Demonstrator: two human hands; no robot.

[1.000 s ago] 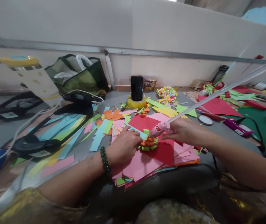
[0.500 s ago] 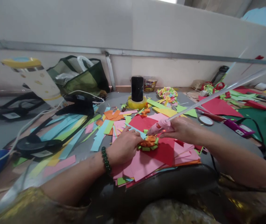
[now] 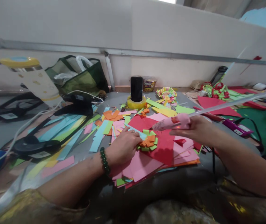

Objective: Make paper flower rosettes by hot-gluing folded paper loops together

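Observation:
A paper flower (image 3: 149, 141) with an orange middle and a light green fringe lies on a red paper sheet (image 3: 164, 152). My left hand (image 3: 124, 143), wearing a ring and a green bead bracelet, holds the flower's left edge between its fingers. A pink glue gun (image 3: 172, 122) is gripped in my right hand (image 3: 197, 130), its tip just above and right of the flower, apart from it. A clear glue stick (image 3: 228, 102) sticks out of the gun's back. Under the red sheet is a stack of pink paper (image 3: 142, 168).
Cut paper strips (image 3: 100, 135) cover the left and middle of the table. Behind stand a phone (image 3: 136, 88) on a yellow tape roll (image 3: 133, 103) and a finished paper rosette (image 3: 167, 94). Black headsets (image 3: 41, 143) and a tall cup (image 3: 38, 81) stand left. A purple device (image 3: 236, 127) lies right.
My right hand has drawn the glue gun right, away from the flower, and tipped it flatter. More of the flower shows. My left hand has stayed on it.

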